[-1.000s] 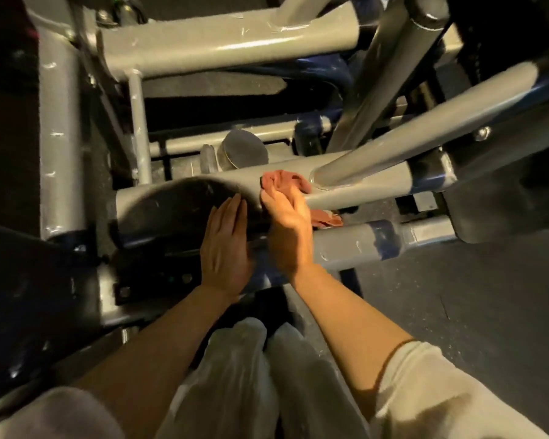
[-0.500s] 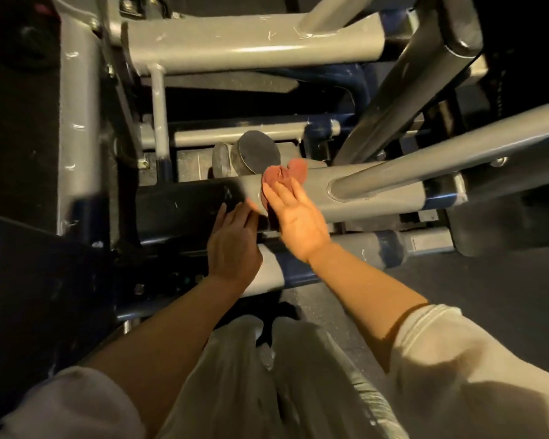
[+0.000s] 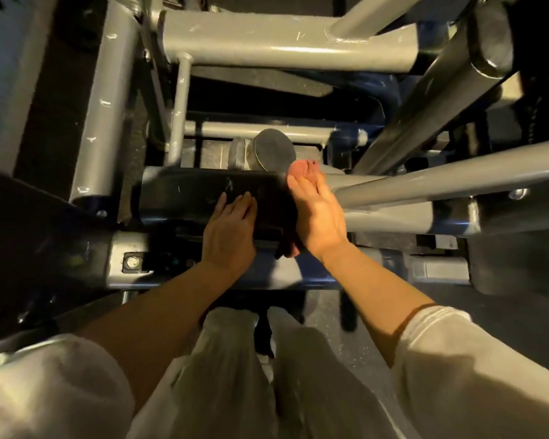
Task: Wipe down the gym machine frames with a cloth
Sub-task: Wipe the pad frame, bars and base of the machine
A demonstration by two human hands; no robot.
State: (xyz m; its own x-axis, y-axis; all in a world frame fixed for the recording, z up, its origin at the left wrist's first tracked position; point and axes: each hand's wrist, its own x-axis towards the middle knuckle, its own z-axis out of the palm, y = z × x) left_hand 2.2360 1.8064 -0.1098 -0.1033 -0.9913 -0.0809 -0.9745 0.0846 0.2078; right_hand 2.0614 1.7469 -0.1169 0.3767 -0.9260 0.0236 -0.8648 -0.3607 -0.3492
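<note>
Left hand (image 3: pixel 229 231): flat, fingers straight, resting on the frame tube (image 3: pixel 210 191).
Right hand (image 3: pixel 317 213): fingers extended, pressing the red cloth (image 3: pixel 298 167) against the frame tube, right of left hand.

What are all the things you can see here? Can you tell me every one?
cloth: one, pinkish red, mostly hidden under the right hand on the frame tube
frame tube: one, grey, dark in shadow at its left part, running across the middle
other frame tubes: several, grey with scuffs, above, left and right
round cap: one, dark grey, just beyond the frame tube
bolt plate: one, dark with a silver bolt, lower left
floor: dark grey, speckled, lower right
trouser legs: two, pale grey, bottom middle
left hand: one, fingers flat on the shadowed tube
right hand: one, fingers straight, pressing the cloth
</note>
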